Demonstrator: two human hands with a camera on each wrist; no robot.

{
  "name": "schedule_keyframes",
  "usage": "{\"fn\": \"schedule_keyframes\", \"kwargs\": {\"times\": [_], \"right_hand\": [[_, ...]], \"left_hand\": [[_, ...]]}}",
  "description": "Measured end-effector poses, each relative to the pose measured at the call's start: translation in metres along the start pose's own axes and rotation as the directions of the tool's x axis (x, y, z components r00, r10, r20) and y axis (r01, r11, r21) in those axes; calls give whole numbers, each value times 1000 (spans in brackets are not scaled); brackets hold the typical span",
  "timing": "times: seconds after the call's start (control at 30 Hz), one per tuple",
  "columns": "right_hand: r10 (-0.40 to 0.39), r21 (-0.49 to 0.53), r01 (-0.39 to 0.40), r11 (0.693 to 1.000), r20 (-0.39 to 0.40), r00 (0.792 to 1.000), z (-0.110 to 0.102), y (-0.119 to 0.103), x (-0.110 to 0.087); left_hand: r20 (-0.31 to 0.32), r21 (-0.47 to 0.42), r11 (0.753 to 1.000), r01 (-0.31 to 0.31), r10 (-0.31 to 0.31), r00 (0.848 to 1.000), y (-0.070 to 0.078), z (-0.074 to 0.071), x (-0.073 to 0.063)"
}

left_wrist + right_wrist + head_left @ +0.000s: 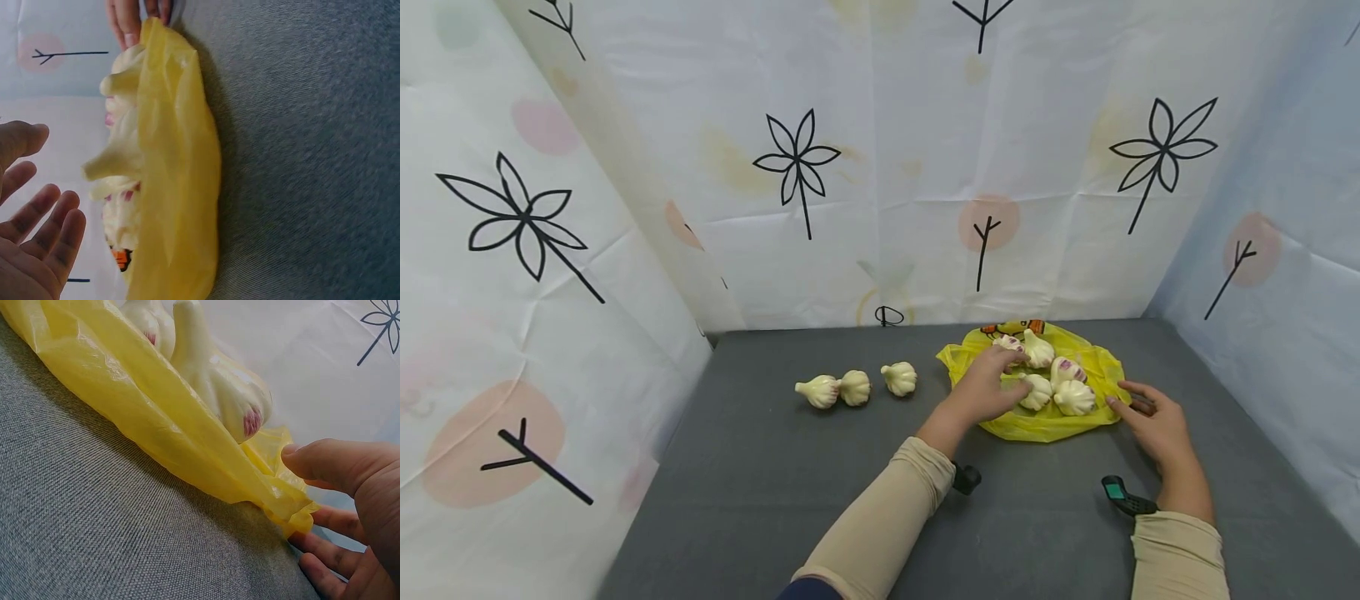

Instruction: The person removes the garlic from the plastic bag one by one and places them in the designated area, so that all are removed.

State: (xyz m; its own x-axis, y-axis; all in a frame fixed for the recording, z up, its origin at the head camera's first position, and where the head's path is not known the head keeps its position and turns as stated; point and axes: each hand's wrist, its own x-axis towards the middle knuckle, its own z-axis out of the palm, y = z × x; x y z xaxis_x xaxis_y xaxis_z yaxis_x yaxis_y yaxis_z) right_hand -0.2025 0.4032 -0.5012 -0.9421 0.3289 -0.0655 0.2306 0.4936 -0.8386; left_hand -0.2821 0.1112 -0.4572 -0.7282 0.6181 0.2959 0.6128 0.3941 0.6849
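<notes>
The bag (178, 137) looks like thin, crinkled, glossy plastic; the garlic bulbs (225, 381) are smooth with a slight sheen; the tabletop (94, 506), matt woven cloth; the far backdrop (887, 179), creased cloth

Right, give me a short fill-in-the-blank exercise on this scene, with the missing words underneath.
1. The plastic bag is mainly ____ in colour.
2. Outside the bag, exactly ____ garlic bulbs lie on the table.
3. The ____ hand is the one farther from those loose bulbs.
4. The large flowers on the backdrop are outlined in ____.

Missing words: yellow; three; right; black.
</notes>
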Motion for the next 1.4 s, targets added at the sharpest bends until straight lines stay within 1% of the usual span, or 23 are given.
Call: {"fn": "schedule_keyframes", "kwargs": {"times": [0.2,0.33,0.43,0.57,0.7,0.9,1.13,1.4], "right_hand": [[-11,-6,11,1000,-9,1000,1,0,-1],[-15,-5,15,1000,-8,1000,1,1,-1],[-20,-1,20,1000,-8,1000,0,1,-1],[-23,-2,22,1000,-5,1000,-1,0,-1],[-24,-7,24,1000,1,1000,-1,0,-1],[-24,-12,24,1000,-5,1000,0,0,-1],[-17,-9,17,1000,-11,1000,0,-1,0],[-19,-9,19,1000,1,1000,0,0,0]], "left_hand": [[41,8,999,39,-39,998,-2,13,-1],[37,17,999,37,-38,999,-5,18,-2],[20,35,999,23,-24,1000,-6,20,-1],[14,59,998,14,-15,1000,-8,22,-1],[18,65,998,25,-26,999,-12,25,-2],[27,35,998,43,-44,999,-15,29,-5],[6,24,996,84,-84,996,-18,31,-5],[-5,41,997,68,-68,998,-20,33,-5]]}}
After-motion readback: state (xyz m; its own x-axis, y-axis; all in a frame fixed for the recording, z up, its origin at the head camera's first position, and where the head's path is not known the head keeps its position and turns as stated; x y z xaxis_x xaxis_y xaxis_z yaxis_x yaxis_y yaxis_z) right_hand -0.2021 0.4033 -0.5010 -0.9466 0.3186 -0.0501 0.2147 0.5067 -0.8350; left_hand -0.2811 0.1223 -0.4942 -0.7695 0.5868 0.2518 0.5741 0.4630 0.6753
